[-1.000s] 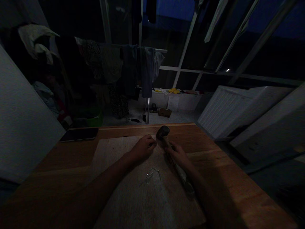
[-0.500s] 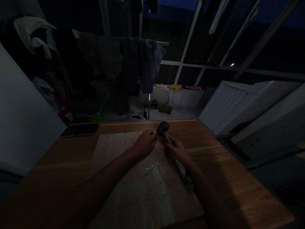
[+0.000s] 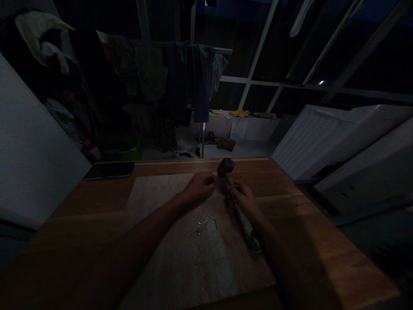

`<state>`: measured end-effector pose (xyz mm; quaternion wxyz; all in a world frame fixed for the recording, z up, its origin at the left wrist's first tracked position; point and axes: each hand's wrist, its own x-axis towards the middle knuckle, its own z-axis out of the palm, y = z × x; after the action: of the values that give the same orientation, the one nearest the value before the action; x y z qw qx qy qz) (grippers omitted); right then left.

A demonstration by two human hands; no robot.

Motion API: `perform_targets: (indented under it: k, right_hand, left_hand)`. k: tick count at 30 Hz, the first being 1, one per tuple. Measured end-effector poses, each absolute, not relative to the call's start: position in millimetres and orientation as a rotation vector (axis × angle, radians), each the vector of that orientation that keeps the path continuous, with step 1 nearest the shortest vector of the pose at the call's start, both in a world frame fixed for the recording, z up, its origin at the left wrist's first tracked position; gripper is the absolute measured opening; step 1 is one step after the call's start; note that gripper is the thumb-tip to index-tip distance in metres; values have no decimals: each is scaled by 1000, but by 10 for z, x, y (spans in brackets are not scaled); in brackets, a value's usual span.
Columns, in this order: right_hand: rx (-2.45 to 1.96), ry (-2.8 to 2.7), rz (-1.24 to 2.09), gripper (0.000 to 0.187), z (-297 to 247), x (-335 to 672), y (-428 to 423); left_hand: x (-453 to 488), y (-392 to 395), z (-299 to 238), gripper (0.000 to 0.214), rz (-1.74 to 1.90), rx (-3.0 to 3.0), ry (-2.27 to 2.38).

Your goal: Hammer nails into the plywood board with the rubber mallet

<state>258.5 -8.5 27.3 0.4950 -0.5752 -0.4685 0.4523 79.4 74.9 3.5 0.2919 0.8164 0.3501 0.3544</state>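
My right hand (image 3: pixel 244 199) is wrapped round the handle of a hammer (image 3: pixel 245 230). The hammer's dark head points away from me, just above the far edge of a thin wooden board (image 3: pixel 167 254). My left hand (image 3: pixel 202 186) is closed in a pinch near that far edge, left of the hammer head. A tiny bright spot shows at its fingertips, which looks like a nail (image 3: pixel 215 181); most of it is hidden. Several loose nails (image 3: pixel 203 224) lie in a small pile on the board, nearer to me than the left hand.
Beneath the board is a wooden table (image 3: pixel 300 232). A dark phone (image 3: pixel 109 170) lies at its far left corner. Small dark marks run in a row along the board's far left edge. Beyond stand a clothes rack (image 3: pixel 222 51) with hanging laundry and a white ribbed panel (image 3: pixel 300 142). Light is dim.
The hammer head has shifted slightly right and away from the left hand. The left hand's pinch stays near the far edge, its fingers slightly turned. The view has tilted a little.
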Motion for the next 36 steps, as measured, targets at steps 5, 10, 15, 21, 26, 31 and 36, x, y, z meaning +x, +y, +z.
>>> perform_targets:
  k: [5, 10, 15, 21, 26, 31, 36]
  right_hand:
    - [-1364, -1032, 1190, 41, 460, 2557, -172]
    - [-1365, -994, 1272, 46, 561, 2531, -242]
    - [-1313, -1038, 1286, 50, 579, 2484, -309]
    - [-1337, -1142, 1264, 51, 553, 2451, -363]
    - [-1327, -1188, 1261, 60, 506, 2444, -354]
    - [-1338, -1169, 1252, 62, 458, 2425, -342]
    - [-1330, -1161, 1234, 59, 441, 2420, -341]
  left_hand:
    - [784, 754, 53, 6, 951, 2173, 983]
    - [771, 767, 43, 8, 905, 2239, 1056]
    - [772, 775, 37, 15, 862, 2272, 1101]
    - [756, 769, 67, 16, 831, 2304, 1086]
    - [756, 771, 68, 15, 815, 2284, 1071]
    - [765, 783, 44, 11, 839, 2268, 1056]
    - [769, 771, 46, 11, 821, 2285, 1072]
